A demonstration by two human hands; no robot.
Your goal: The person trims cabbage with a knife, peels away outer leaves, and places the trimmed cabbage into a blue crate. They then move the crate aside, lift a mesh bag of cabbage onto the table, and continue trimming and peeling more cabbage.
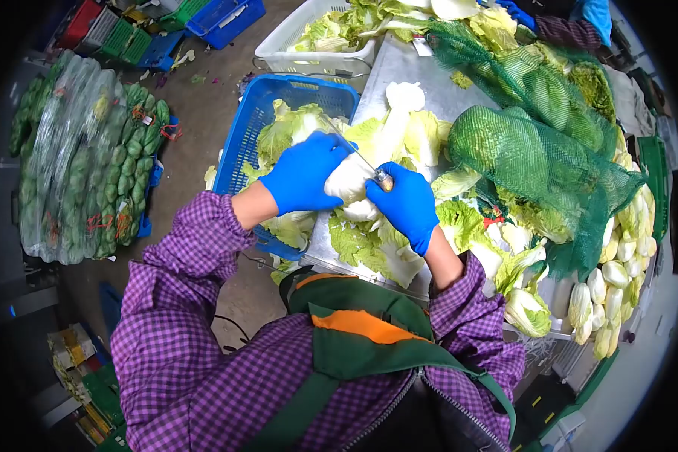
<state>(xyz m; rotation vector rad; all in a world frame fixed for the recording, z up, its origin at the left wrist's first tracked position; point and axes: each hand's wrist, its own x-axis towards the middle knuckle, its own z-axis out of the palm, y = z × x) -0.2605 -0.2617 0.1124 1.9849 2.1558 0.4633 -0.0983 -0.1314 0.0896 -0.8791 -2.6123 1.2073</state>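
Observation:
My left hand (303,175), in a blue glove, is closed around a pale Chinese cabbage (348,181) above the table's left edge. In my blue-gloved right hand (409,205) is a knife (384,179), gripped by its wooden handle. Its thin blade slants up and left across the top of the cabbage, close to my left fingers. Loose cabbage leaves (361,248) lie beneath both hands. Directly behind and left of them stands a blue basket (241,143) holding trimmed leaves (290,124).
Green net bags of cabbages (497,143) lie on the metal table (407,68), right. Small pale cabbages (614,275) are piled at its right edge. A white crate (279,56) of leaves stands behind. Wrapped green vegetables (75,158) are stacked left. Another person's sleeve (569,32) shows top right.

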